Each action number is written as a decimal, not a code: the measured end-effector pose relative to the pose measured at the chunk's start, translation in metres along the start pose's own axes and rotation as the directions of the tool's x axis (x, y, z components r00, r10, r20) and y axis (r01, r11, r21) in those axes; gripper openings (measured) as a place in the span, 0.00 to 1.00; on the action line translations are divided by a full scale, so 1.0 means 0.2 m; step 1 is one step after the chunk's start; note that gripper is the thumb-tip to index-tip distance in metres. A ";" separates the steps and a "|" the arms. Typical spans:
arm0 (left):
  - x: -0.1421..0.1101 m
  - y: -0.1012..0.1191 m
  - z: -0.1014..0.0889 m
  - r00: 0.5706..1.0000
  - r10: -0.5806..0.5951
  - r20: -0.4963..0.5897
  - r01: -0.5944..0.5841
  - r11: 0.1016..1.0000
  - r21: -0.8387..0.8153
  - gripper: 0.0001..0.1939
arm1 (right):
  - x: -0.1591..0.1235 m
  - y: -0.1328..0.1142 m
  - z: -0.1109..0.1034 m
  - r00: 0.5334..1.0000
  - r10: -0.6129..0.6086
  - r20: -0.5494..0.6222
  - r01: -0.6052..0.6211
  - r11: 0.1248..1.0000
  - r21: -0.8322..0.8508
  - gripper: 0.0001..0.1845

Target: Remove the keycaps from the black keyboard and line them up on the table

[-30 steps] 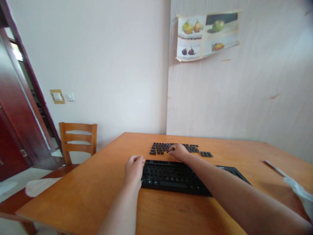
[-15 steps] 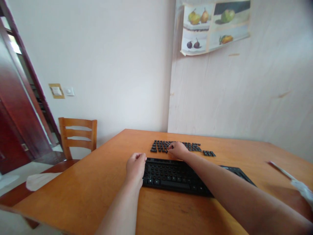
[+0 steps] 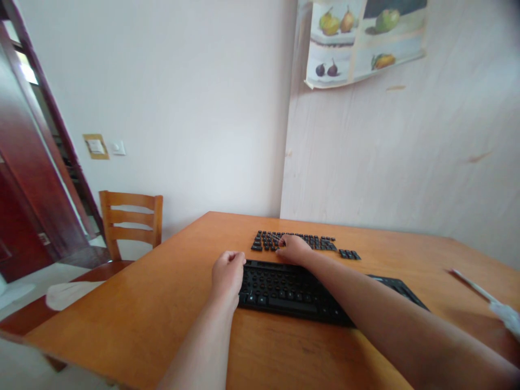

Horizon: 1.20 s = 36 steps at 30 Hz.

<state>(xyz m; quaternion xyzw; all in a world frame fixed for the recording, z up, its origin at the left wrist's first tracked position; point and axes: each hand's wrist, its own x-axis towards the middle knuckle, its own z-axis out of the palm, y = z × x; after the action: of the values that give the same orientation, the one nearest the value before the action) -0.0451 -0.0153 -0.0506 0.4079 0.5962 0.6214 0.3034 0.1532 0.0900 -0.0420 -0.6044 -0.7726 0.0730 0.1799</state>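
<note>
A black keyboard base with most keys removed lies on the orange wooden table. Beyond it, several loose black keycaps are laid out in rows. My left hand rests curled against the keyboard's left end and steadies it. My right hand reaches over the keyboard to the left part of the keycap rows, fingers bent down and pinched among the caps; what they hold is hidden.
A wooden chair stands at the table's far left corner. A thin white tool or strip lies at the right edge. Walls close off the back, with a fruit poster on the right one. A dark door stands left.
The view has tilted slightly; both hands stay nearly in place. My right hand has shifted a little left along the keycap rows.
</note>
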 end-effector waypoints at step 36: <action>-0.02 0.02 0.00 1.000 0.000 0.017 -0.001 0.998 0.056 0.10 | -0.01 0.02 0.00 1.000 0.024 0.010 -0.024 0.999 -0.042 0.11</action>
<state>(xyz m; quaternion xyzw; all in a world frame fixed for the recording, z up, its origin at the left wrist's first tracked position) -0.0431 -0.0182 -0.0478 0.4216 0.6107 0.6010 0.2967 0.1573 0.0888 -0.0444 -0.6169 -0.7676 0.0623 0.1622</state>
